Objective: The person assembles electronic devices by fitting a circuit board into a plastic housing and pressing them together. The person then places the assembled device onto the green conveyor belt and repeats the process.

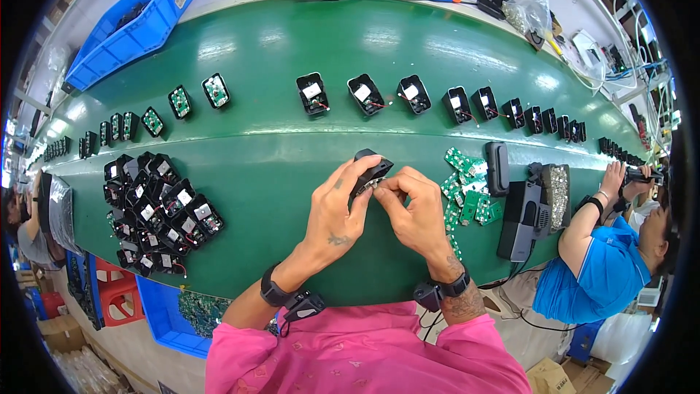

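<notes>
My left hand (pixel 337 204) grips a small black plastic housing (pixel 375 172), tilted above the middle of the green table. Close against its near edge, my right hand (pixel 414 208) is closed in a pinch, fingertips at a small pale part that is too small to name. To the left lies a heap of black housings (pixel 162 208) with white parts and thin wires inside. A loose pile of green circuit boards (pixel 467 186) lies just right of my right hand, next to an upright black case (pixel 497 168).
Rows of open housings (pixel 313 93) and board-fitted housings (pixel 216 91) cross the green table (pixel 255 36). A blue crate (pixel 138 25) stands far left. A grey-black device (pixel 519 222) sits right, beside a co-worker in a blue shirt (pixel 594 270). Another blue bin (pixel 168 314) is below the table edge.
</notes>
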Tool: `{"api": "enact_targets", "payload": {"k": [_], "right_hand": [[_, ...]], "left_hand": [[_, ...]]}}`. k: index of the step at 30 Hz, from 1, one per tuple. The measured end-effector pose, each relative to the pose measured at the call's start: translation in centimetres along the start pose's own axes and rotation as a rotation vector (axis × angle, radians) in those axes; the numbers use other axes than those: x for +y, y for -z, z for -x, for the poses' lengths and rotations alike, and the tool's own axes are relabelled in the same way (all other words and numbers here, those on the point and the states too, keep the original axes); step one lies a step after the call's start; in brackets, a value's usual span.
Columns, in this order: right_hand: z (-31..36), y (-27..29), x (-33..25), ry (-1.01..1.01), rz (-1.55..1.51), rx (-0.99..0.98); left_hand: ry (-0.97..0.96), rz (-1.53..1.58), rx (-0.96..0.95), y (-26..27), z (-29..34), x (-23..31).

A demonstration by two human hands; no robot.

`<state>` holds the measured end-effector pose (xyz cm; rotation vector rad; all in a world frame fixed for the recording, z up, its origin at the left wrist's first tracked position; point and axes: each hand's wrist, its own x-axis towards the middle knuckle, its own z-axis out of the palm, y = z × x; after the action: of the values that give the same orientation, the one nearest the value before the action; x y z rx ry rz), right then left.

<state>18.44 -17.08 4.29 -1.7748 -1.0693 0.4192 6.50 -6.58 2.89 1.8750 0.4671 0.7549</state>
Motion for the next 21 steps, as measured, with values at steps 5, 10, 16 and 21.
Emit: {"api": "enact_targets", "payload": {"k": [5, 10, 16, 21], "right_hand": [[0.1, -0.5, 0.3, -0.005, -0.036, 0.065], [-0.2, 0.0, 0.7, -0.304, -0.399, -0.015], [0.1, 0.7, 1.4, -0.178, -0.574, 0.042], [0.0, 1.0, 0.7, -0.163, -0.654, 0.010]], "left_hand": [[0.139, 0.251, 0.059, -0.1, -0.2, -0.3], [0.233, 0.510, 0.054, 0.8, -1.1, 0.3], [0.326, 0.656, -0.132, 0.5, -1.1, 0.4], [0.244, 0.587, -0.130, 0.2, -0.9, 0.3]]}}
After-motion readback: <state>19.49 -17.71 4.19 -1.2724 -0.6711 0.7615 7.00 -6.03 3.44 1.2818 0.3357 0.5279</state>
